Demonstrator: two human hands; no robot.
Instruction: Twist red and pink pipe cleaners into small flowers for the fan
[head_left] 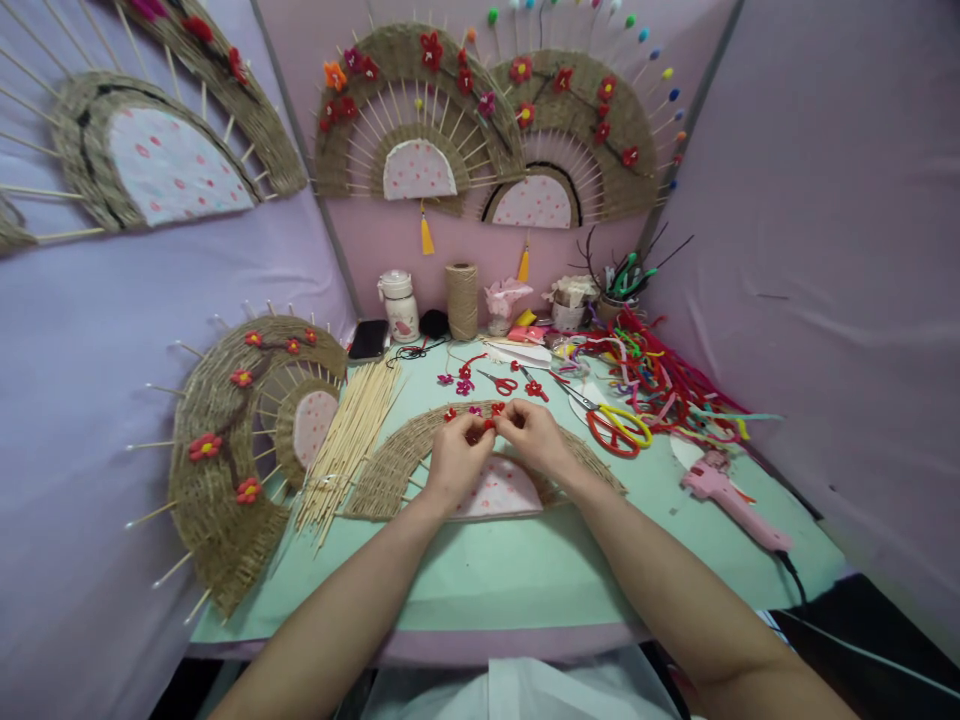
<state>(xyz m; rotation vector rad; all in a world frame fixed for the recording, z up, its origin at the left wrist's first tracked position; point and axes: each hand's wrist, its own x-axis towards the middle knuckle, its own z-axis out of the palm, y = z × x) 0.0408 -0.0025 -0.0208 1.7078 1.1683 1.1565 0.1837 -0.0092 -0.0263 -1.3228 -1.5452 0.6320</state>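
Observation:
My left hand (457,458) and my right hand (534,438) meet above a half-round woven twine fan (390,462). Between their fingertips is a small red fuzzy piece (489,425), like pipe cleaner; its shape is mostly covered. Both hands are closed in a pinch at it. The fan lies flat, with a white, pink-spotted half circle (504,488) at its lower middle. Red and magenta flowers (450,413) sit along its upper edge, partly behind my fingers. Just beyond lie small red-handled scissors (504,385) and loose magenta flowers (465,387).
Bamboo sticks (352,435) lie left, beside a standing decorated fan (225,430). On the right are yellow-and-red scissors (619,428), a heap of coloured pipe cleaners (667,370) and a corded pink glue gun (735,500). Behind stand a twine spool (462,300) and a white bottle (399,308).

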